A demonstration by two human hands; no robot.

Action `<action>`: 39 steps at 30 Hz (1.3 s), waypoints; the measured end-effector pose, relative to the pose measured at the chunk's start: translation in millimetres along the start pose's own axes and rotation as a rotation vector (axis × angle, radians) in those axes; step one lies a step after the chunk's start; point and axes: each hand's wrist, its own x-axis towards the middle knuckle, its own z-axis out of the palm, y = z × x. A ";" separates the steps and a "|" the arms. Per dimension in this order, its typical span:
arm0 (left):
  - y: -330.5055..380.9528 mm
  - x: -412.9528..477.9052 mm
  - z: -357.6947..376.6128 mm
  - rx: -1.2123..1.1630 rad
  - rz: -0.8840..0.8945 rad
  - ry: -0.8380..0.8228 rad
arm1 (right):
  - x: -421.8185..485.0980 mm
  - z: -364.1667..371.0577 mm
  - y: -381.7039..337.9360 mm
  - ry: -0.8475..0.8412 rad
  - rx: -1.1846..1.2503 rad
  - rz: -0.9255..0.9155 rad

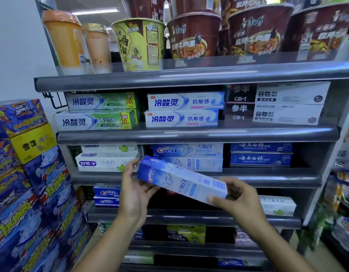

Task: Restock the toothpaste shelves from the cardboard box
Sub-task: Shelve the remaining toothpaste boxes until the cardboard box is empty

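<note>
toothpaste box (181, 179): tilted, left end high, just in front of and slightly below the Crest stack (189, 151) | left hand (134, 185): grip clamped on the box's left end | right hand (240, 199): grip pinched on its right end | white boxes (107, 162) left of the stack, dark blue boxes (261, 159) right of it

The grey shelf unit (197, 135) fills the view. At 12 o'clock its top shelf bears noodle cups (193, 36) and, toward 10 o'clock, drink cups (63, 40). The next shelf holds stacked toothpaste: green-white boxes (99, 110) at 9 o'clock, blue-white boxes (183, 109) in the middle, black-white boxes (277, 104) at 3 o'clock. Below sit white boxes (105, 162), Crest boxes (187, 151) and dark blue boxes (261, 154).
</note>
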 end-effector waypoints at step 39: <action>-0.6 65.5 3.4 1.486 0.353 0.081 | 93.0 10.2 -15.5 0.233 -0.677 -0.038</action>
